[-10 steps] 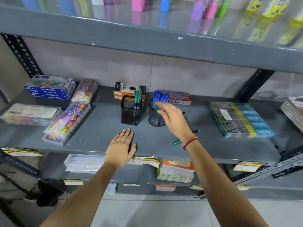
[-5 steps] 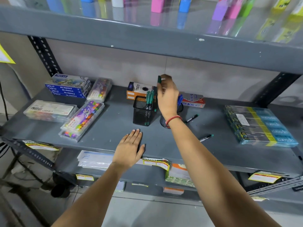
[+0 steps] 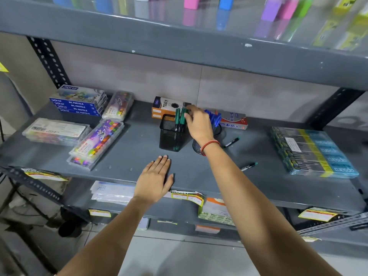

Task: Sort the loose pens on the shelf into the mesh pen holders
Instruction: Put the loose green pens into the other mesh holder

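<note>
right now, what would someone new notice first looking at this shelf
Mid-shelf, the right hand reaches to the green pens standing in the square mesh holder, with blue pens in a round holder just behind the wrist. The left hand lies flat and open on the shelf's front edge. Two loose green-capped pens lie on the shelf to the right of the holders.

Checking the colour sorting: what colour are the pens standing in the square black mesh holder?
Green, in the head view: the pens in the square black mesh holder.
</note>
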A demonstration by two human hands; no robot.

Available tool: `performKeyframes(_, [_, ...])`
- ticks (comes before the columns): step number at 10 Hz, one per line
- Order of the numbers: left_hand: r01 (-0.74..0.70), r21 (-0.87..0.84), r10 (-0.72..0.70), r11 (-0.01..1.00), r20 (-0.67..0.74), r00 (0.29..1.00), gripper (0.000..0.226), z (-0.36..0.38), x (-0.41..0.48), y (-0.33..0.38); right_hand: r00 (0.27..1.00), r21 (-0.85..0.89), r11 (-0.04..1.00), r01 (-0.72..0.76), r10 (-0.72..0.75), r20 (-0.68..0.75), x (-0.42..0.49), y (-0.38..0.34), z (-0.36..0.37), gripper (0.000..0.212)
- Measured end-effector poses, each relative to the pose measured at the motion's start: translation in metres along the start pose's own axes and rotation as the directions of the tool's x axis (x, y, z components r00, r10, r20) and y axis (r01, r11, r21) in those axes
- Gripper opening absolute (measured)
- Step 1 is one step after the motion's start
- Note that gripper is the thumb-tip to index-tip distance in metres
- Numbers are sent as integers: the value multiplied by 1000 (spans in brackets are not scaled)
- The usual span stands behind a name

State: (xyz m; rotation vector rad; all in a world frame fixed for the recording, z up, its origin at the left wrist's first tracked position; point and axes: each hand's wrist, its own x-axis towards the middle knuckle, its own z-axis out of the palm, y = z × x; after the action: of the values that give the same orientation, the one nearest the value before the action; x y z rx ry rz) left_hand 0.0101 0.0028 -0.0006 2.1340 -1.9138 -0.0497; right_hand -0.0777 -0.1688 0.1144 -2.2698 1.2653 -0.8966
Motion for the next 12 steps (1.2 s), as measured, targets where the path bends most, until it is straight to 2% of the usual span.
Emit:
performKeyframes(1, [-2, -2, 2, 1000, -3, 1000, 58, 1, 0, 0, 999, -12, 999, 31, -31, 9, -7, 6, -25, 21])
performKeyframes(2, [2, -10, -2, 1000, -5, 1000, 58, 2, 0, 1, 992, 81, 995, -55, 45, 117, -30, 26, -54, 20])
performKeyframes(3, [7, -20, -7, 1000, -5, 1000, 58, 3, 0, 1, 912, -87, 996, -34, 66, 406, -65, 61, -76, 20])
performKeyframes(4, [8, -33, -8, 999, 1, 1000, 58, 3, -1, 1, 833, -346, 938, -12, 200, 516, -92, 89, -85, 33])
performKeyframes(5, [4, -39, -4, 999, 3, 1000, 59, 3, 0, 1, 795, -462, 886, 49, 245, 555, -106, 104, -88, 40])
performKeyframes(6, [-3, -34, 3, 999, 10, 1000, 60, 3, 0, 0, 811, -464, 880, 102, 197, 551, -112, 111, -87, 38])
performKeyframes(8, [1, -36, 0, 999, 8, 1000, 61, 3, -1, 0, 895, -357, 930, 87, 85, 438, -119, 94, -70, 31])
performKeyframes(9, [-4, -25, 5, 1000, 18, 1000, 61, 3, 0, 0, 978, -98, 994, 55, -34, 205, -108, 60, -68, 37])
performKeyframes(10, [4, -19, -4, 1000, 24, 1000, 61, 2, 1, 0, 991, 113, 987, 116, -106, -86, -80, 12, -79, 36])
performKeyframes(11, [4, -16, -4, 1000, 27, 1000, 62, 1, 1, -1, 952, 296, 944, 143, -49, -304, -45, -26, -83, 34])
performKeyframes(12, [8, -19, -7, 1000, 35, 999, 61, 1, 0, 0, 914, 328, 932, 155, -9, -406, -19, -39, -63, 32])
